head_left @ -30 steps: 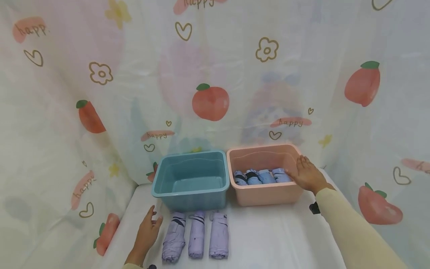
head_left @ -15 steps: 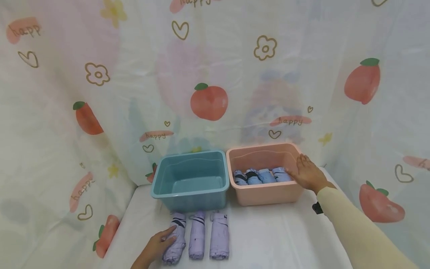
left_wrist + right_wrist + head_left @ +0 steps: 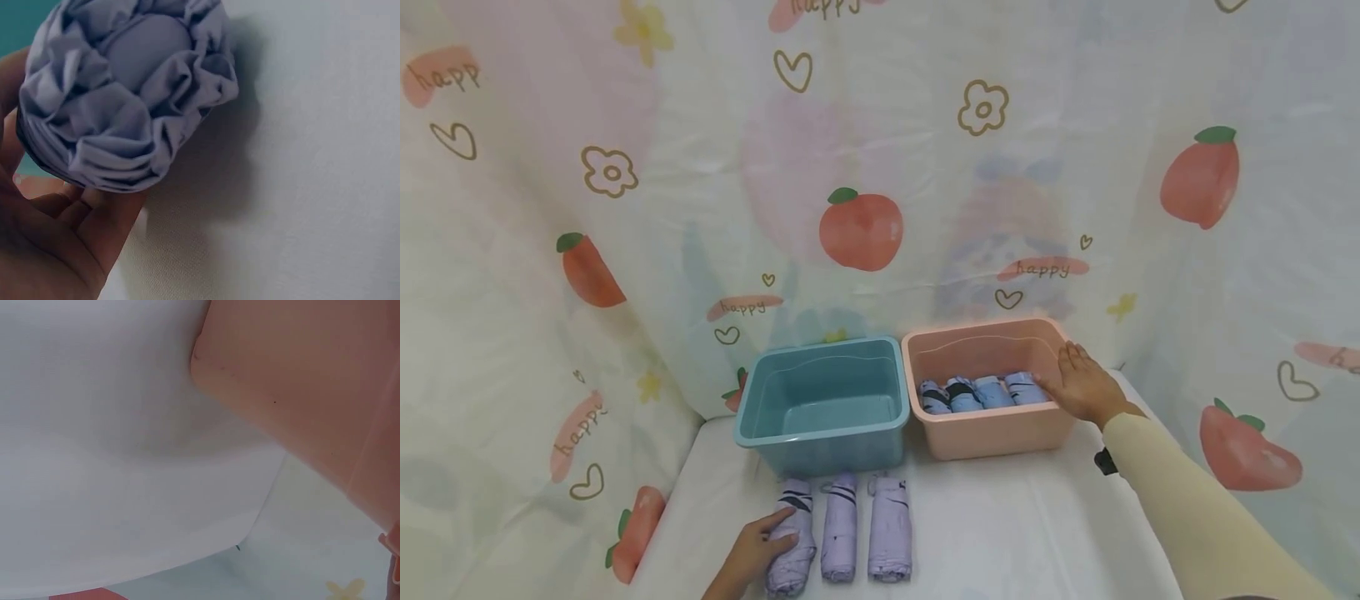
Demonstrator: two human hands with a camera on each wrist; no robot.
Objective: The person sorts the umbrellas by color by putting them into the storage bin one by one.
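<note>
Three lilac rolled-fabric bundles (image 3: pixel 839 533) near; left hand (image 3: pixel 747 552), fingers curled round leftmost bundle (image 3: pixel 802 527). Far: one teal plastic tub (image 3: pixel 831 454) left, one pink plastic tub (image 3: pixel 1000 435) right, four bluish rolls (image 3: pixel 991 392) inside; right hand (image 3: pixel 1086 388) at rim, fingers straight.

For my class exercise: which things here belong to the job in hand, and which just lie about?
Likely in the job:
leftmost purple roll, gripped by left hand
middle purple roll
rightmost purple roll
pink bin, right hand at its side
four rolls inside it
teal bin

Apparently just surroundings:
patterned curtain
white tabletop
</note>
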